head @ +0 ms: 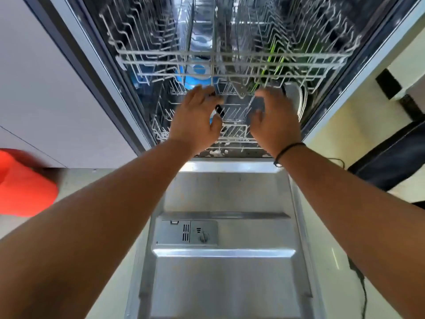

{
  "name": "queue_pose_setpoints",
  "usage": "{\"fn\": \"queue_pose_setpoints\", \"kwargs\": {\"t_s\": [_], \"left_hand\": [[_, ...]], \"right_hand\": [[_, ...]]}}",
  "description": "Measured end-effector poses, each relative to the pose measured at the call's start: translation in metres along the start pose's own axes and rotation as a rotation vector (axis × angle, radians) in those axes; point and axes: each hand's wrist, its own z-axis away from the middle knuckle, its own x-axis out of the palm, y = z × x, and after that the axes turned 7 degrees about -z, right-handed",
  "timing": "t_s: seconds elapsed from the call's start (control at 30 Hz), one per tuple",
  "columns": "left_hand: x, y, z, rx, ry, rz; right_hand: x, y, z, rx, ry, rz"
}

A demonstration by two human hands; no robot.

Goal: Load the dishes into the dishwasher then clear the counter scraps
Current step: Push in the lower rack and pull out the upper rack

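The dishwasher stands open, its steel door [225, 268] folded down below me. Both wire racks sit inside the tub: the upper rack [230, 61] above and the lower rack [232, 132] behind my hands. Blue dishes [197, 72] show through the wires at the middle, a green-rimmed item [273, 58] stands to the right, and white plates [302, 104] lean at the right side of the lower rack. My left hand [195, 116] and my right hand [276, 118] reach forward side by side with spread fingers at the lower rack's front. Neither holds anything. A small black part [219, 110] shows between them.
Grey cabinet fronts [46, 88] run along the left. An orange object [25, 183] sits low at the left edge. A dark bag or chair [386, 157] and a black cable [361, 279] lie on the pale floor at the right.
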Motion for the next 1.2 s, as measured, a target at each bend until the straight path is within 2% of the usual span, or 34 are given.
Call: {"fn": "queue_pose_setpoints", "kwargs": {"t_s": [0.03,0.1,0.13,0.2,0.27,0.33,0.5,0.67,0.83,0.93,1.1,1.2], "left_hand": [[-0.014,0.002,-0.010,0.095,0.031,-0.128],[-0.034,-0.001,-0.035,0.109,0.003,-0.334],[-0.042,-0.003,-0.047,0.049,-0.071,-0.416],[-0.050,-0.008,-0.061,-0.078,-0.271,-0.524],[-0.052,-0.014,-0.067,-0.144,-0.445,-0.543],[-0.055,-0.014,-0.071,-0.165,-0.487,-0.532],[-0.063,0.009,-0.058,-0.265,-0.405,-0.435],[-0.060,0.041,0.017,-0.300,-0.177,-0.347],[-0.077,0.070,0.084,-0.394,0.052,-0.234],[-0.094,0.085,0.125,-0.387,0.053,-0.180],[-0.127,0.107,0.169,-0.454,-0.030,-0.068],[-0.147,0.112,0.183,-0.499,-0.143,-0.027]], "right_hand": [[-0.013,-0.014,-0.011,-0.159,0.089,0.091],[-0.030,-0.036,-0.041,-0.271,0.120,0.256],[-0.037,-0.043,-0.056,-0.242,0.039,0.328],[-0.043,-0.047,-0.076,-0.138,-0.232,0.469],[-0.043,-0.043,-0.083,-0.064,-0.447,0.544],[-0.042,-0.042,-0.087,-0.049,-0.477,0.532],[-0.040,-0.047,-0.073,-0.017,-0.361,0.467],[-0.052,-0.041,-0.004,-0.026,-0.238,0.406],[-0.073,-0.064,0.072,0.034,-0.093,0.345],[-0.091,-0.076,0.116,0.064,-0.088,0.334],[-0.120,-0.090,0.166,0.152,-0.279,0.300],[-0.134,-0.100,0.188,0.180,-0.369,0.292]]}}
